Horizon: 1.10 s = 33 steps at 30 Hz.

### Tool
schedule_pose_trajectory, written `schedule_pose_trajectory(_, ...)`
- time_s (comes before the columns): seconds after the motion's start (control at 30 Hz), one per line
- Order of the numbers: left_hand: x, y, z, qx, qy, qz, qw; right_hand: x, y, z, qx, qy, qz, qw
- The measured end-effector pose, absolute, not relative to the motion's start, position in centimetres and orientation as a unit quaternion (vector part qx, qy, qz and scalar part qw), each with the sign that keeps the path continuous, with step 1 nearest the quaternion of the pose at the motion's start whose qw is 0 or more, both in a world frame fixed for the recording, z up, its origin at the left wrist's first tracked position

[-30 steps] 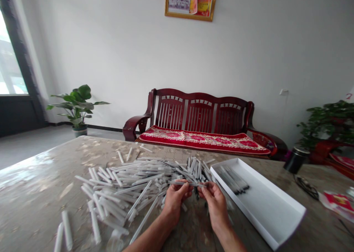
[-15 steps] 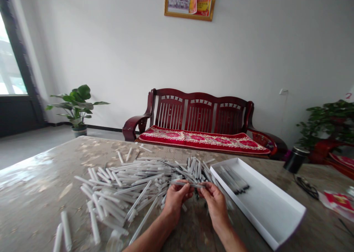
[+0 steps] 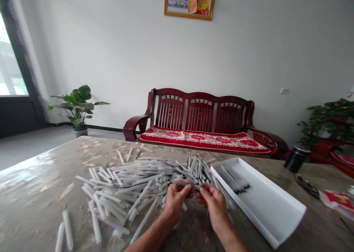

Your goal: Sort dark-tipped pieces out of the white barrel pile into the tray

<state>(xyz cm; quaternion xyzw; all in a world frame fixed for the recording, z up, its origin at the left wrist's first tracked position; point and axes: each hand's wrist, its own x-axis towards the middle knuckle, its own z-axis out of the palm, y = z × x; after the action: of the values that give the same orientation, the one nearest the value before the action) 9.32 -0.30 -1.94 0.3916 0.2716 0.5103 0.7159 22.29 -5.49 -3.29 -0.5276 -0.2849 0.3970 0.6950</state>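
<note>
My left hand [image 3: 175, 199] is closed, thumb and fingers pinching one end of a slim pen [image 3: 195, 187]. Its other end sits in the pinch of my right hand [image 3: 212, 200], so the pen lies nearly level between both hands. Fingers cover much of it. Just beyond and to the left spreads a heap of white pen barrels [image 3: 138, 174], with dark parts among them. Right of my hands, a shallow white box [image 3: 272, 200] holds a row of translucent pens with black ends [image 3: 233, 178].
The heap rests on a patterned brown table [image 3: 33, 193]; two loose white barrels [image 3: 68, 230] lie at the near left. Toward the right are a black cylindrical container [image 3: 296, 159], a dark cable [image 3: 306, 187] and a red packet [image 3: 339, 200]. Behind the table stands a wooden bench [image 3: 199, 111].
Both hands stay in nearly the same place, still pinching the pen. Less of its pale length shows between and beyond the fingers now. The heap and box look unchanged.
</note>
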Motion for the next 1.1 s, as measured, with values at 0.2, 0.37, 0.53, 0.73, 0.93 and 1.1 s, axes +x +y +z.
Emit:
schedule_pose_trajectory(0.2,9.1,-0.4,-1.7,0.45,0.248,0.517,0.685,21.7,-6.3,-1.9,-0.52,-0.235,0.433,0.698)
schedule_pose_trajectory(0.37,9.1,-0.3,-1.8,0.388,0.29,0.516,0.706,21.5,-6.4,-1.0,-0.488,-0.278,0.479,0.675)
schedule_pose_trajectory(0.53,9.3,-0.3,-1.9,0.315,0.317,0.527,0.723,21.2,-6.2,-1.0,-0.496,-0.35,0.423,0.673)
schedule_pose_trajectory(0.73,9.4,-1.2,-2.0,0.329,0.302,0.491,0.748,20.4,-6.4,-1.0,-0.477,-0.346,0.441,0.677)
schedule_pose_trajectory(0.93,9.7,-1.7,-2.2,0.425,0.287,0.456,0.728,21.7,-6.3,0.2,-0.478,-0.304,0.396,0.722)
schedule_pose_trajectory(1.1,9.6,-1.7,-2.4,0.463,0.309,0.445,0.701,25.8,-5.4,2.0,-0.47,-0.231,0.326,0.787)
